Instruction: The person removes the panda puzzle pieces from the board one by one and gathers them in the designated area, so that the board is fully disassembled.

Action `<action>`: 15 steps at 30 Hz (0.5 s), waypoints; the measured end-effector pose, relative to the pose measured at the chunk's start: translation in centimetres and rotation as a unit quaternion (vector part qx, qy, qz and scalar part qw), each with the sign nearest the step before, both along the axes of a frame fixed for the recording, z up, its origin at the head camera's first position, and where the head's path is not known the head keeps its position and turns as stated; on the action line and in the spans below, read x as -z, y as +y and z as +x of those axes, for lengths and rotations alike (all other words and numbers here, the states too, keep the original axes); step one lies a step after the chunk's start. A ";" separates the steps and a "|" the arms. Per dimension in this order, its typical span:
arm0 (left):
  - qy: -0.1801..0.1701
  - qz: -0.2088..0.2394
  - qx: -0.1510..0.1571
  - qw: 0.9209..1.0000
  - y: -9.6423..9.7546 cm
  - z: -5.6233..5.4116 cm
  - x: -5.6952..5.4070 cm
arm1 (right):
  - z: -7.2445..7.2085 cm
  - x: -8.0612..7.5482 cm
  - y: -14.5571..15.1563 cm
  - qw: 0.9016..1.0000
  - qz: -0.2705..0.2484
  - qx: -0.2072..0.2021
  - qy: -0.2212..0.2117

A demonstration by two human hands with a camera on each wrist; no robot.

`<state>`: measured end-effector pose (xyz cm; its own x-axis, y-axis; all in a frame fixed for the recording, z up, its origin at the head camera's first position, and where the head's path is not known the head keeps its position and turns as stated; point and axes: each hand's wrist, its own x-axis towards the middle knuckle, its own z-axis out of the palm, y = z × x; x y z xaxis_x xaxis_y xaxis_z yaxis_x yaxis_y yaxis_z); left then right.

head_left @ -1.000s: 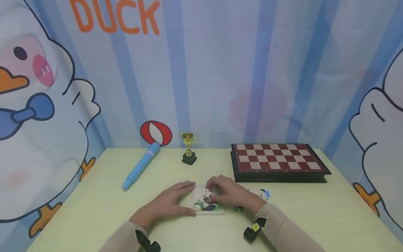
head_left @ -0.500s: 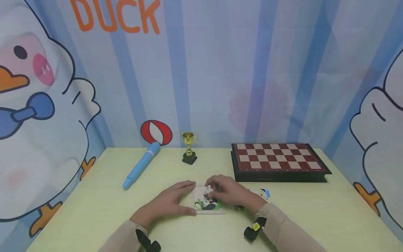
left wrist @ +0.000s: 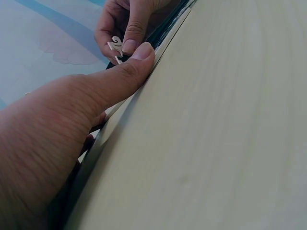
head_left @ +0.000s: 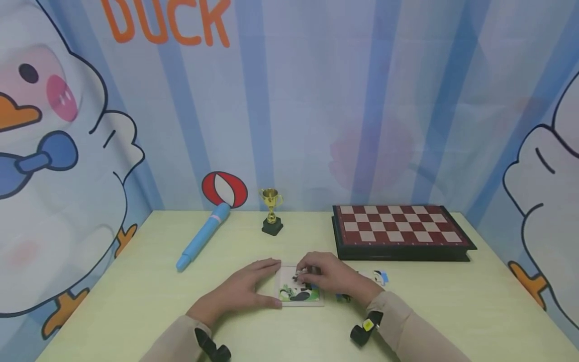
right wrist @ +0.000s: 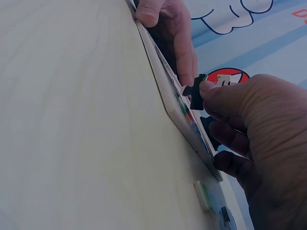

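A small jigsaw puzzle board (head_left: 300,303) with a pale rim lies flat before me, its picture partly green and black. My left hand (head_left: 244,287) rests along its left side, thumb at the near corner and straight fingers at the far one. Above the board, my right hand (head_left: 329,273) pinches a black-and-white puzzle piece (right wrist: 195,95) between thumb and fingers. In the right wrist view the piece is tilted and appears just off the board's surface. Its knobbed edge (left wrist: 115,44) shows in the left wrist view. The right fingers hide part of the board.
Loose puzzle pieces (head_left: 380,277) lie right of the board, partly behind the right wrist. A chessboard box (head_left: 400,234) stands at the back right. Farther back are a gold trophy cup (head_left: 271,211) and a blue stick-like tube (head_left: 202,238). A printed curtain (head_left: 298,100) hangs behind the table.
The puzzle piece has tilted in my right fingers while staying over the same part of the board. My left hand has kept its place at the board's left side.
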<state>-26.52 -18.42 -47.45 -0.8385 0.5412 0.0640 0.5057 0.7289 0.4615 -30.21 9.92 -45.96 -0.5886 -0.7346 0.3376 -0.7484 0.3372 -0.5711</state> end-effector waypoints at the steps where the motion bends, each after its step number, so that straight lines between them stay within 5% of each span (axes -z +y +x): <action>1: -0.001 0.000 -0.001 1.000 0.0 0.0 0.0 | 0.0 -0.1 0.0 1.000 0.000 0.000 -0.001; 15: -0.003 -0.009 -0.008 1.000 0.0 -0.1 0.1 | 0.3 -0.7 0.0 0.998 0.016 0.057 -0.037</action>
<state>-26.65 -18.44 -47.59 -0.8472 0.5289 0.0497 0.4914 0.7447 0.4515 -29.88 9.97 -45.26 -0.6914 -0.6714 0.2668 -0.6601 0.4369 -0.6110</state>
